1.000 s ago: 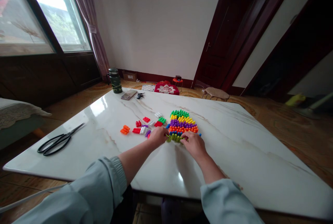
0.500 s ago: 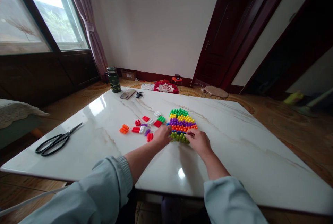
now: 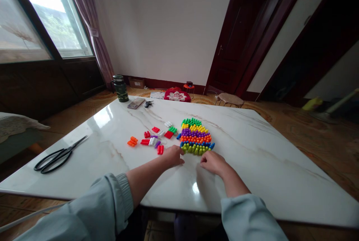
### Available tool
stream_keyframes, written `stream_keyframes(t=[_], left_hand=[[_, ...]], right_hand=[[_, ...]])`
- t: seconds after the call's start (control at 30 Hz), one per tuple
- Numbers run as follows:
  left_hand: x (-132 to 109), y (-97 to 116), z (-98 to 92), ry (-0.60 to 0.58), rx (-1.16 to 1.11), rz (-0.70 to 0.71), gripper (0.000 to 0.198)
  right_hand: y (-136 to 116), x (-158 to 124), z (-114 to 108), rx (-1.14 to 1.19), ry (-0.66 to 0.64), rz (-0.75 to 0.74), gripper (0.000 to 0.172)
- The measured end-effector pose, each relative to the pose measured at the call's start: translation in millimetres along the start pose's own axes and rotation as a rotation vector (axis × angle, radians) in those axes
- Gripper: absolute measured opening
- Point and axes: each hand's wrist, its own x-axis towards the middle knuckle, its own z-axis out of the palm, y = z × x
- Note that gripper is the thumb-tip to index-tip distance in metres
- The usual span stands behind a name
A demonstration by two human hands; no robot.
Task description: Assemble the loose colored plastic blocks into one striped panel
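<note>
A striped sheet of rounded beads (image 3: 195, 139) lies on the marble table, with bands of green, yellow, purple, orange, blue and lime. My left hand (image 3: 172, 156) is at its lower left corner, the index finger close against the lime beads and the thumb apart from it. Just below the lower right edge is my right hand (image 3: 213, 162). Its fingers are curled and pinched together, and anything between them is too small to make out. Left of the sheet lie loose bead clusters: red beads (image 3: 160, 149), white beads (image 3: 153, 142), purple beads (image 3: 157, 144) and orange beads (image 3: 132, 141).
Black-handled scissors (image 3: 60, 155) rest at the left of the white marble table (image 3: 269, 166). Along the far edge stand a camouflage flask (image 3: 120, 88), a phone (image 3: 136, 103) and keys (image 3: 148, 104). A round stool (image 3: 230, 99) is beyond the table.
Both hands have drawn back toward me from the bead sheet, uncovering its lower blue and lime rows. The loose clusters lie as before; the view has shifted slightly.
</note>
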Motion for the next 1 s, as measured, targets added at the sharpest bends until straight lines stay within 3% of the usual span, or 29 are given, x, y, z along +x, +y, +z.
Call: stream_keyframes(t=[0.27,0.43,0.7,0.83,0.93,1.0], left_hand=[[1.5,-1.5,0.9,0.006,0.008,0.051,0.045],[0.0,0.2,-0.5,-0.022,0.023,0.138,0.042],[-3.7,5.4,-6.5,-0.062,0.047,0.130,0.042],[-8.6,2.7,-14.1,-0.096,0.036,0.158,0.043],[-12.2,-7.7,-25.3,-0.055,0.013,0.139,0.030],[-14.1,-20.4,-36.2,0.034,0.021,0.055,0.022]], right_hand=[[2.8,7.9,6.0,-0.030,0.065,-0.028,0.013],[1.4,7.8,9.1,-0.020,0.044,-0.054,0.019],[-0.1,14.4,15.5,0.030,0.009,-0.099,0.037],[-5.4,12.8,14.7,-0.008,-0.068,-0.126,0.039],[-11.7,10.2,14.9,-0.030,-0.110,-0.171,0.036],[-16.3,9.1,15.2,-0.046,-0.126,-0.188,0.035]])
